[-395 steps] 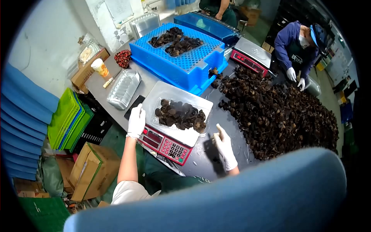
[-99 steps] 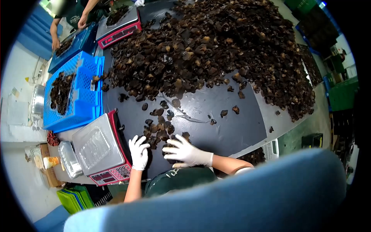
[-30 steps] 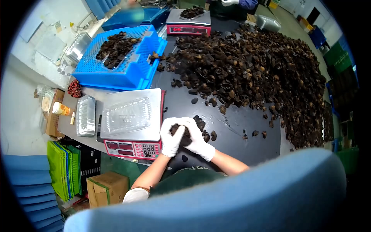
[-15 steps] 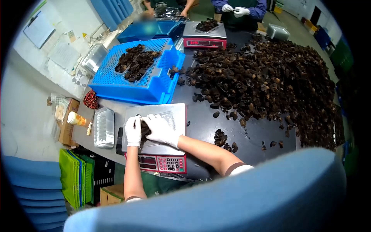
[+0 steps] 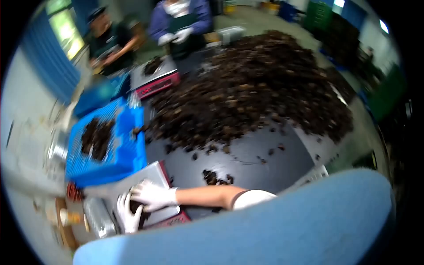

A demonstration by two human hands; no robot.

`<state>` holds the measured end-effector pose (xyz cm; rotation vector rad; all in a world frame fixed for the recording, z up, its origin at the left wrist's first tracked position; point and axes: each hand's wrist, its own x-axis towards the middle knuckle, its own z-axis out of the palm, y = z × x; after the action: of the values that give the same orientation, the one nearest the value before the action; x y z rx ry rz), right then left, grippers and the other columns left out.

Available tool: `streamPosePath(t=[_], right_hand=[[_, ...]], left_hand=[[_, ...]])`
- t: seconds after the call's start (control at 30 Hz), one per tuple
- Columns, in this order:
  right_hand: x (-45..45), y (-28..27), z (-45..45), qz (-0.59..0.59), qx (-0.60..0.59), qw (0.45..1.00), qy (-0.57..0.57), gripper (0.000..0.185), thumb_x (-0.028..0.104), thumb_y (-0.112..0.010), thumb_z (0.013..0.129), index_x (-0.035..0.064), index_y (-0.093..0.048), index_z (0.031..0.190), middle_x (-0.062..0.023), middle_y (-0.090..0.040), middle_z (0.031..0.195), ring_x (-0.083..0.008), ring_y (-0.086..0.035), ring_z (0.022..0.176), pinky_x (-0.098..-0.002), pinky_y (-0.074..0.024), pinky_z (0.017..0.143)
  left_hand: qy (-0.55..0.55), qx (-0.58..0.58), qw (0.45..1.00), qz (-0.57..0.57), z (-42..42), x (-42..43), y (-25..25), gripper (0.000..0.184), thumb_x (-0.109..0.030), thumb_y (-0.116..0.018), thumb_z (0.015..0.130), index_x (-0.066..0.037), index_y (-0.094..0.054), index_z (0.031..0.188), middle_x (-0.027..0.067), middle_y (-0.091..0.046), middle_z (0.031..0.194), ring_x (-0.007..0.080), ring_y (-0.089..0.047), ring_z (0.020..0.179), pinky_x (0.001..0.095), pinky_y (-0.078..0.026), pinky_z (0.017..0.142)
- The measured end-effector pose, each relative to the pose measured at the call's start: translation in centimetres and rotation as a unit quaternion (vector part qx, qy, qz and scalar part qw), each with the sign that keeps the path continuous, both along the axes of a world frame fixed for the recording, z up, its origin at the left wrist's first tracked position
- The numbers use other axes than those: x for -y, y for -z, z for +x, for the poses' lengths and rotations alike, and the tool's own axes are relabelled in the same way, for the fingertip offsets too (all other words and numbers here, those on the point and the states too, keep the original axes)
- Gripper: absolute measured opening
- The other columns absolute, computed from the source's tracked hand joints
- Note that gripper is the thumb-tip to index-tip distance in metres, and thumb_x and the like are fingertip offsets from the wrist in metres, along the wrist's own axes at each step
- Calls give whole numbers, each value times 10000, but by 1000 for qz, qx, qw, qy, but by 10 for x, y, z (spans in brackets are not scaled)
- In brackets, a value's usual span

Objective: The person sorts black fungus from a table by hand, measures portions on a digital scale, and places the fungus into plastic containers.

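Both my hands are gloved in white and lie over the near scale (image 5: 164,213). My left hand (image 5: 128,214) curves round the near side of some dark fungus pieces (image 5: 144,217). From the right, my right hand (image 5: 152,195) reaches across and covers the other side of them, its fingers closed on the pieces. The clear tray on the scale is mostly hidden and blurred. A small cluster of dark pieces (image 5: 214,177) lies on the dark tabletop (image 5: 251,170), to the right of the scale.
A blue crate (image 5: 128,154) bearing dark pieces (image 5: 97,138) stands behind the scale. A large dark heap (image 5: 247,88) spreads across the table. A second scale (image 5: 154,79) stands farther back, near two people (image 5: 181,26) (image 5: 110,42). Clear trays (image 5: 100,217) are stacked at left.
The view has swung, so the scale now shows lower left. My hands brought dark pieces from the tabletop onto the scale and remain there. Two co-workers show more fully.
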<state>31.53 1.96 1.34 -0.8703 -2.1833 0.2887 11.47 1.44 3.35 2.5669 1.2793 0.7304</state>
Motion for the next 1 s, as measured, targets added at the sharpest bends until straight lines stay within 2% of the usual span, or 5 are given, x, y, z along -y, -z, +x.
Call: streamPosePath(t=[0.17, 0.4, 0.67, 1.0], right_hand=[[16, 17, 38, -50, -24, 998, 16, 515, 323, -681, 657, 33, -613, 1076, -183, -581, 1088, -344, -548, 1031, -473, -431, 834], [106, 34, 139, -125, -22, 983, 129, 442, 312, -666, 689, 34, -627, 1031, -182, -600, 1029, -340, -573, 976, -460, -451, 795], [178, 43, 176, -169, -41, 964, 200, 366, 299, -650, 725, 35, -644, 979, -182, -620, 962, -335, -603, 913, -445, -473, 750], [192, 45, 190, -169, -102, 956, 216, 286, 282, -629, 771, 37, -664, 914, -181, -646, 878, -329, -639, 835, -427, -500, 694]], left_hand=[[105, 19, 994, 12, 96, 13, -7, 550, -175, -680, 775, -75, -560, 1302, 189, -513, 1334, 372, -467, 1238, 458, -354, 1070], [249, 51, 967, -14, 214, 58, -9, 519, -155, -681, 782, -64, -567, 1281, 195, -522, 1313, 372, -486, 1211, 455, -377, 1043], [302, 59, 951, -30, 235, 103, 2, 484, -132, -681, 791, -53, -575, 1257, 202, -532, 1288, 372, -509, 1179, 452, -403, 1013], [312, 70, 947, -41, 245, 125, 5, 440, -104, -682, 802, -38, -585, 1226, 210, -545, 1258, 373, -536, 1139, 449, -435, 976]])
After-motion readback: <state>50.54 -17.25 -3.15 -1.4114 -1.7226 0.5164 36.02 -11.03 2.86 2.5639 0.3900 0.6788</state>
